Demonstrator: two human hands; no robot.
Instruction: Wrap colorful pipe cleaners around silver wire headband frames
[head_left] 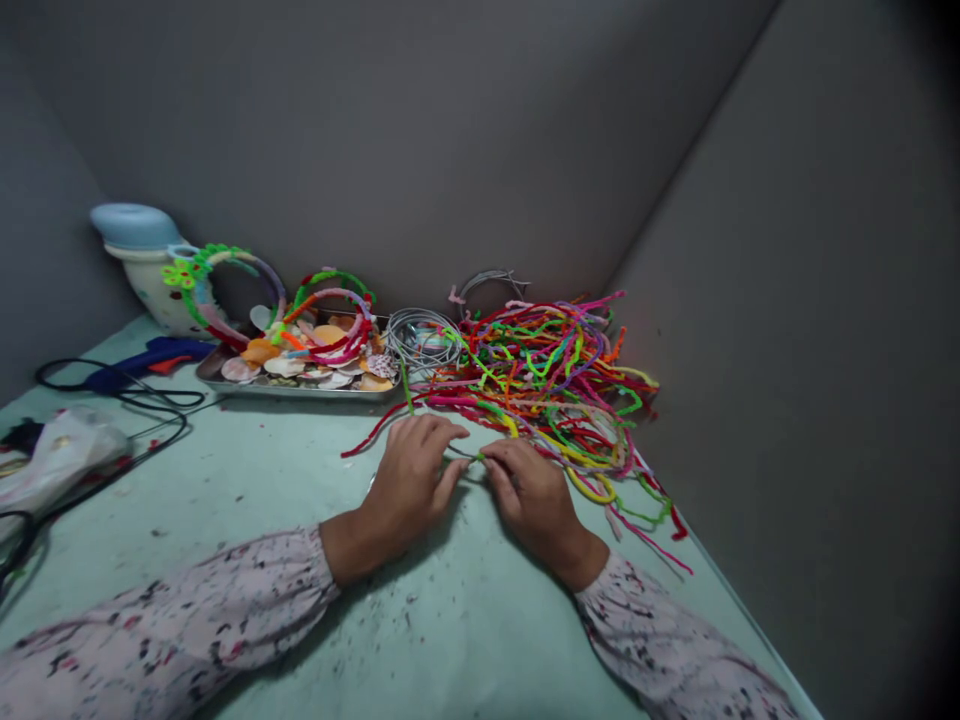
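Observation:
Over the table's middle, my left hand (412, 475) has its fingers curled around a thin grey wire (456, 450) that runs into the palm. Its thumb and index finger are a little apart. A green pipe cleaner (406, 388) sticks up behind that hand. My right hand (531, 500) is closed in a pinch, thumb against index finger, on a small green wrapped piece of pipe cleaner (478, 457) at the wire. My fingers cover most of the wire, so its full shape is hidden.
Behind my hands lies a tangled heap of coloured pipe cleaners (555, 350), beside coiled grey wire (424, 338). A metal tray (315, 393) holds shells and wrapped rings (279, 290). At left are a blue glue gun (142, 362), black cord (184, 425), plastic bag (71, 450) and light-blue-lidded container (154, 280).

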